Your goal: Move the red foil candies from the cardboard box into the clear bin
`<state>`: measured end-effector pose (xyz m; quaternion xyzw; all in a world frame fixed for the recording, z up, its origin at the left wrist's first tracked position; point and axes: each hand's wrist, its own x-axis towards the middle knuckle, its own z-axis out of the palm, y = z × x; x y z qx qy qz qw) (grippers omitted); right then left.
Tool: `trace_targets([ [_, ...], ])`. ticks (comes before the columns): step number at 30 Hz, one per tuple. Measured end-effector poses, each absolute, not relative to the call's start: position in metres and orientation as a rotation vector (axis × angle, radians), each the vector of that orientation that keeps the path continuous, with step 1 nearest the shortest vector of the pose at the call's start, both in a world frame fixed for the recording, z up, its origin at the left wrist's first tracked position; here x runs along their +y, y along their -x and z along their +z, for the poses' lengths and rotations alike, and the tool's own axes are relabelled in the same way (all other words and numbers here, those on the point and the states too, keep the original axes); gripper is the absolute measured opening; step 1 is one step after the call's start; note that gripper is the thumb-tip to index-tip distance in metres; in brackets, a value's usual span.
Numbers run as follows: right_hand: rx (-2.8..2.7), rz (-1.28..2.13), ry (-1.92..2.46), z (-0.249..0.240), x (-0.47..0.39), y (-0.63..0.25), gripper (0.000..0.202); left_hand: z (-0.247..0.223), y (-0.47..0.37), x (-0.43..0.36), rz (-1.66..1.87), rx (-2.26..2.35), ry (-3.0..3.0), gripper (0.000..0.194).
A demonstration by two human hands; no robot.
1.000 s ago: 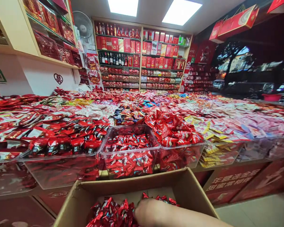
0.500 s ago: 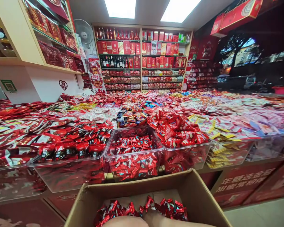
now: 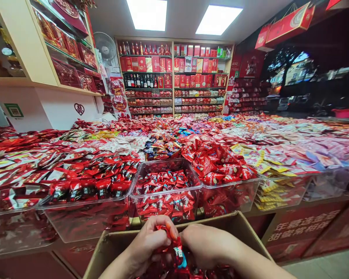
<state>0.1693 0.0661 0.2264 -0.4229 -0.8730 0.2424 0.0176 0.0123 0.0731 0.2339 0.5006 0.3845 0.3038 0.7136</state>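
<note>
Both hands are together over a cardboard box [image 3: 104,248], low in the view. My left hand [image 3: 147,242] is closed around red wrapped candies [image 3: 178,252], some of which show between thumb and fingers. Right beside it, my right hand [image 3: 206,244] curls down against the same candies, its fingertips hidden behind the back of the hand. More red wrapped candies fill the box floor below, mostly covered by my hands. Just beyond the box's far edge stands a clear plastic bin [image 3: 165,193], partly filled with similar small red candies.
Clear bins of dark-red packets [image 3: 87,190] and larger red packets [image 3: 221,162] flank the middle bin. Yellow packets [image 3: 275,193] lie farther right. Heaped sweets stretch back to a wall shelf [image 3: 173,77] of bottles and boxes. A cabinet [image 3: 55,73] overhangs the left side.
Both hands have risen from deep inside the box to its far rim, bringing up red wrapped candies. The camera view has tilted slightly upward.
</note>
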Motion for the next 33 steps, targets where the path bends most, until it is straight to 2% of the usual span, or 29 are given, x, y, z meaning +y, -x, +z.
trace_targets([
  [2,-2.692,0.715,1.231,0.253,0.056,-0.185,0.024,0.238,-0.009,0.073,0.663,0.823,-1.085,0.007],
  [7,-2.300,0.879,1.132,0.282,0.040,-0.208,0.019,0.232,-0.012,0.073,0.581,0.734,-1.110,0.024],
  [9,-2.151,0.932,1.112,0.279,0.043,-0.210,0.014,0.226,-0.016,0.072,0.554,0.753,-1.126,0.027],
  [14,-1.888,1.077,1.060,0.263,0.058,-0.205,0.015,0.217,-0.023,0.069,0.543,0.708,-1.220,0.035],
  [19,-1.762,1.076,1.040,0.253,0.063,-0.198,0.011,0.221,-0.027,0.066,0.654,0.858,-1.431,0.025],
  [25,-1.548,1.277,1.022,0.249,0.066,-0.195,0.014,0.223,-0.025,0.063,0.747,0.806,-1.441,0.023],
  [27,-1.626,1.138,1.024,0.251,0.064,-0.194,0.014,0.222,-0.026,0.062,0.795,0.831,-1.351,0.022],
  [30,-1.913,0.581,1.010,0.256,0.056,-0.191,0.010,0.220,-0.028,0.062,0.881,0.911,-1.189,0.023],
  [33,-2.174,0.310,0.983,0.259,0.048,-0.186,0.023,0.219,-0.029,0.063,0.950,0.914,-1.189,0.023],
])
